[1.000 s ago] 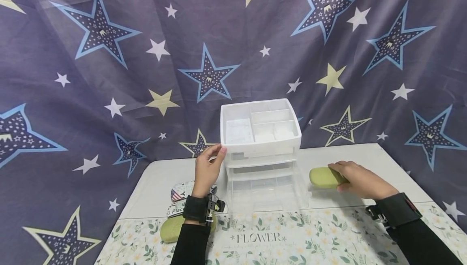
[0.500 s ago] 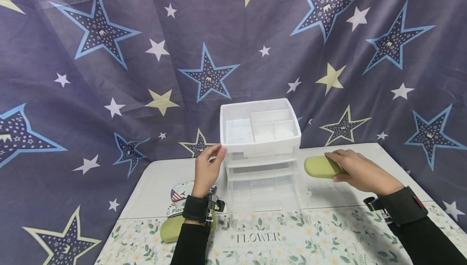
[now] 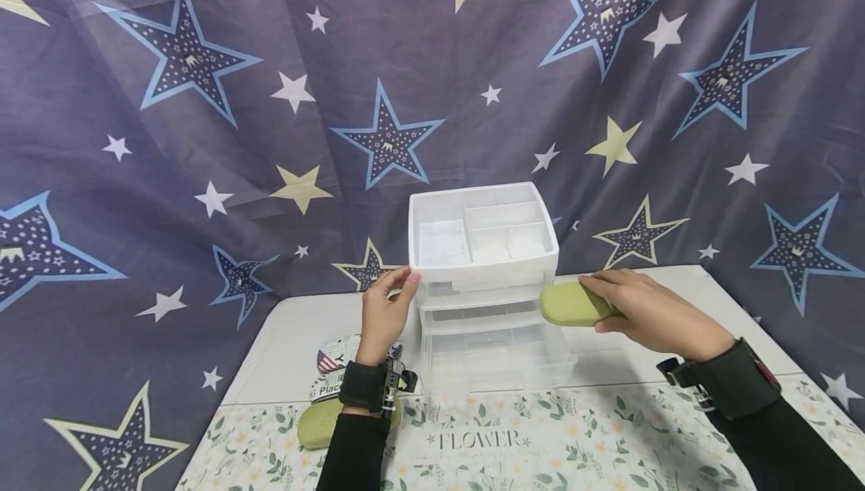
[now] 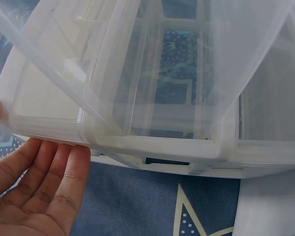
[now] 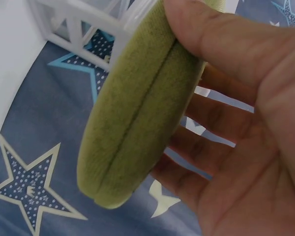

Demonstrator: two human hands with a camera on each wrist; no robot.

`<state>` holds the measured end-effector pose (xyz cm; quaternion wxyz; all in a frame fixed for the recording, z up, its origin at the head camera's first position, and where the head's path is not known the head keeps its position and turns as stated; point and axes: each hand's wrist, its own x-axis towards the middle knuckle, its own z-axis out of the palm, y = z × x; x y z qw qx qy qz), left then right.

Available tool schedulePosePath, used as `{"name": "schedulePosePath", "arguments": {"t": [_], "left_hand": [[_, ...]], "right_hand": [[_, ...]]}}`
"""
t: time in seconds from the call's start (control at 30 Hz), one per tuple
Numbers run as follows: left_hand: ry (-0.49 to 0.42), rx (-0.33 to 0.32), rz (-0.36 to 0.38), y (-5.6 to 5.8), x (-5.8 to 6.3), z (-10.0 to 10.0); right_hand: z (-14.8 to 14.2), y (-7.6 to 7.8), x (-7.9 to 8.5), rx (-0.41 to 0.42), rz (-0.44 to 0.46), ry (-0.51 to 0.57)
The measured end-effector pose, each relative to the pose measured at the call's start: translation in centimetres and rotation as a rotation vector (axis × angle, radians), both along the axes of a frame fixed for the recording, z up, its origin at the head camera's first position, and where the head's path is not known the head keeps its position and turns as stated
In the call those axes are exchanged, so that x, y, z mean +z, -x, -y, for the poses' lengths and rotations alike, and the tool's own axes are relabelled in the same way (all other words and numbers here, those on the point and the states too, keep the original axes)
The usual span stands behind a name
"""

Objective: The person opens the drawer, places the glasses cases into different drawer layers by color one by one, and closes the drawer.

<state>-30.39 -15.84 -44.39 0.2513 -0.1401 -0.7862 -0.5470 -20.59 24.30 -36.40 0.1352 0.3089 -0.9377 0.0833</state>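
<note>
My right hand [image 3: 649,311] grips a rounded green velvety case [image 3: 573,305] by one end and holds it above the table, at the right of a white drawer organizer [image 3: 483,269]. In the right wrist view a seam runs along the green case [image 5: 132,113], with the thumb on one side and fingers on the other. My left hand [image 3: 384,320] holds the organizer's upper left front corner; in the left wrist view its fingertips [image 4: 74,156] touch the side. A clear lower drawer [image 3: 496,363] is pulled forward.
A second green case [image 3: 319,425] lies left, partly behind my left wrist. Beside it is a printed item [image 3: 331,359] with a flag and lettering. The organizer's top tray has divided compartments. A floral cloth [image 3: 486,468] covers the table's front, and a starry curtain [image 3: 473,138] hangs behind.
My right hand has lifted the green case and carried it left to the organizer's right side, where it overlaps the lower drawer in the head view. My left hand has stayed still.
</note>
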Motion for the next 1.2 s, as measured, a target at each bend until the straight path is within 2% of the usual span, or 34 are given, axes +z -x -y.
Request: {"name": "schedulePosePath", "arguments": {"t": [0.47, 0.73, 0.97, 1.2], "left_hand": [[-0.013, 0.002, 0.009, -0.1, 0.2, -0.3], [-0.006, 0.001, 0.020, -0.2, 0.2, -0.1], [-0.012, 0.000, 0.019, -0.1, 0.2, -0.1], [-0.009, -0.002, 0.019, -0.1, 0.2, -0.1]], "right_hand": [[3.5, 0.9, 0.7, 0.060, -0.011, -0.035], [5.5, 1.6, 0.7, 0.133, 0.000, -0.044], [7.2, 2.5, 0.8, 0.216, 0.035, -0.054], [8.8, 3.4, 0.7, 0.264, 0.100, -0.074]]}}
